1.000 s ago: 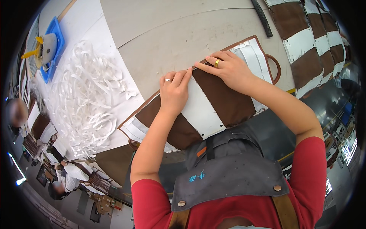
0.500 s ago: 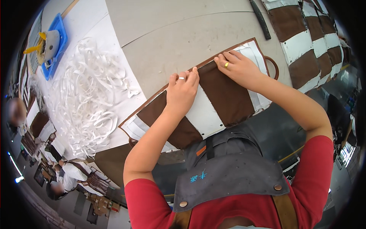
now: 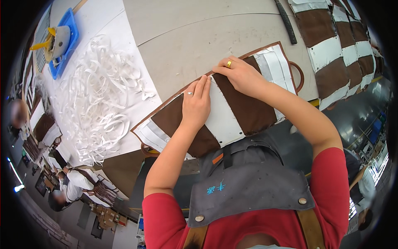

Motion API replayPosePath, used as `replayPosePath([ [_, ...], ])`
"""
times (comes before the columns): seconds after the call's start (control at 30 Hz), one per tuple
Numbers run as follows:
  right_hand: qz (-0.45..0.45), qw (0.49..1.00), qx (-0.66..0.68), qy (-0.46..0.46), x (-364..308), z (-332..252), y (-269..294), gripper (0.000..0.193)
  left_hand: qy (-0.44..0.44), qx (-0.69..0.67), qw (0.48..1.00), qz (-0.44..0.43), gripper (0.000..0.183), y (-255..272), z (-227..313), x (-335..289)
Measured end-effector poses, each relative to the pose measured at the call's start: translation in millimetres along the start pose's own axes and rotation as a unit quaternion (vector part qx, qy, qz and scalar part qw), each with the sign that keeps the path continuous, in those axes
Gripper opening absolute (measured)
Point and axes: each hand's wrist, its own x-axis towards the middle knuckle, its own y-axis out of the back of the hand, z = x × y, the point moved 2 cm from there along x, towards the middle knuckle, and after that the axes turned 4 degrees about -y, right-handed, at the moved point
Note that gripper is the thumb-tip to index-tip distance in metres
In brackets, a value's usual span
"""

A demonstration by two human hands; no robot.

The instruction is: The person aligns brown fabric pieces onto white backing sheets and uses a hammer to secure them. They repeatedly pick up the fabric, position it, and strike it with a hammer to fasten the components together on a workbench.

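A brown-and-white striped bag panel (image 3: 224,112) lies aslant in front of me, its near edge by my apron. Brown trim runs along its far edge, and a brown loop handle (image 3: 297,74) sticks out at the right end, with another loop handle (image 3: 148,151) at the left end. My left hand (image 3: 196,103) rests on the panel with its fingers stretched out to the trimmed edge. Close beside it, my right hand (image 3: 240,75) has its fingers bent together on that same edge, pinching it; the thumb is mostly hidden.
A heap of white ribbon (image 3: 99,99) covers the table to the left. Behind it, a blue tray (image 3: 68,50) holds a pot with yellow handles (image 3: 58,43). A black strip-shaped tool (image 3: 286,23) lies at the far right, near stacked brown-and-white panels (image 3: 325,52). Other people work beyond.
My right hand has slid left along the trimmed edge, close to my left hand. The left hand has shifted slightly, and its fingers have straightened.
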Motion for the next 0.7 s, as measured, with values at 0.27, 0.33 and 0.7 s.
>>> replayPosePath([
  [0.27,-0.044,0.970,-0.202,0.125,-3,-2,-1,0.023,0.047,-0.018,0.997,-0.065,0.047,2,5,13],
  [0.33,-0.028,0.958,-0.249,0.142,-6,-3,1,0.026,-0.009,0.056,0.995,-0.077,0.048,-2,6,9],
  [0.7,0.017,0.999,-0.021,0.024,6,-8,-11,0.036,0.041,0.071,0.995,-0.063,0.050,-6,31,-31],
])
